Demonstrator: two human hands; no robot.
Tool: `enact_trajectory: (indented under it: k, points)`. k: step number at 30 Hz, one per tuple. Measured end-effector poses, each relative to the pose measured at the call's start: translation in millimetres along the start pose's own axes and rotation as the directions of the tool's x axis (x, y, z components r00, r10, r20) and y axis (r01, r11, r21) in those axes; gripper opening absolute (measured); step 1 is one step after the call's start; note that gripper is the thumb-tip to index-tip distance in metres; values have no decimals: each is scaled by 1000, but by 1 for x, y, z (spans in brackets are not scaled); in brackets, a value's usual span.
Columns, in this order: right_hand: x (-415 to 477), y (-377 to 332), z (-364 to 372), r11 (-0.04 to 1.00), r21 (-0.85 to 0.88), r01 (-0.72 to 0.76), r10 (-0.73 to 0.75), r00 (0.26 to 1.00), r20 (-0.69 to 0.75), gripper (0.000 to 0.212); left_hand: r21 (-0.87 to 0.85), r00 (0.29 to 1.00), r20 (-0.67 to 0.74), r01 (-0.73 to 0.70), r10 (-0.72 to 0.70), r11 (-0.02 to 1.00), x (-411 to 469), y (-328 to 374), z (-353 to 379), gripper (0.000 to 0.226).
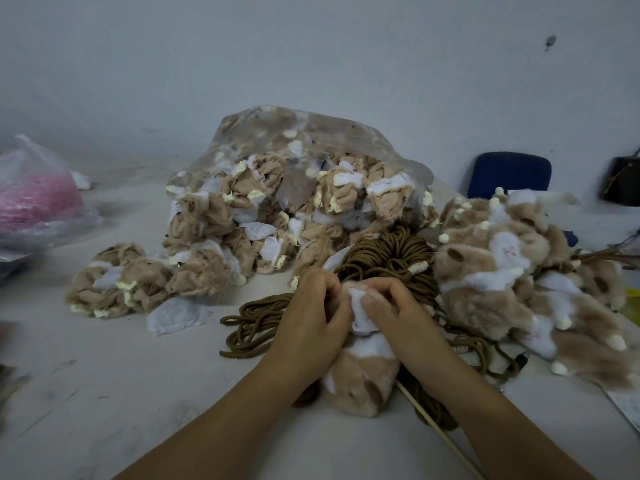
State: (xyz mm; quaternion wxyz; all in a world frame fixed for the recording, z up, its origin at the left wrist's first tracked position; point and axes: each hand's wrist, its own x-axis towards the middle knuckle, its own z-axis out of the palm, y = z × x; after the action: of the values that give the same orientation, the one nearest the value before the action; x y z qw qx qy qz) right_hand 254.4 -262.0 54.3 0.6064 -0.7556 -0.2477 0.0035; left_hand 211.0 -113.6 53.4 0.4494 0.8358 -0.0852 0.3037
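Observation:
A tan and white plush toy skin (362,370) lies on the white table (138,393) just in front of me. My left hand (311,320) grips its upper edge from the left, fingers curled. My right hand (388,313) pinches the white fabric at the top from the right. Both hands meet over the toy's opening. A bundle of brown cord (384,261) lies right behind the hands, with loops spilling out to the left (249,323).
A clear plastic bag (294,188) of inside-out plush skins sits behind the cord, with more loose ones at its left (131,282). Turned furry skins are piled at the right (526,271). A thin wooden stick (440,431) lies by my right forearm. A bag with pink material (38,199) is far left.

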Motion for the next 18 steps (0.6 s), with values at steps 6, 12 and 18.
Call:
enact_trajectory:
  k: [6, 12, 18]
  points:
    - [-3, 0, -1, 987, 140, -78, 64, 993, 102, 21, -97, 996, 0, -93, 94, 991, 2, 6, -4, 8]
    - [-2, -1, -4, 997, 57, -47, 45, 998, 48, 5, -151, 997, 69, -9, 19, 988, 1, 5, -1, 8]
    - [-2, 3, -6, 996, 70, -54, 51, 998, 34, 5, -135, 977, 168, 152, -129, 979, 1, -1, -1, 10]
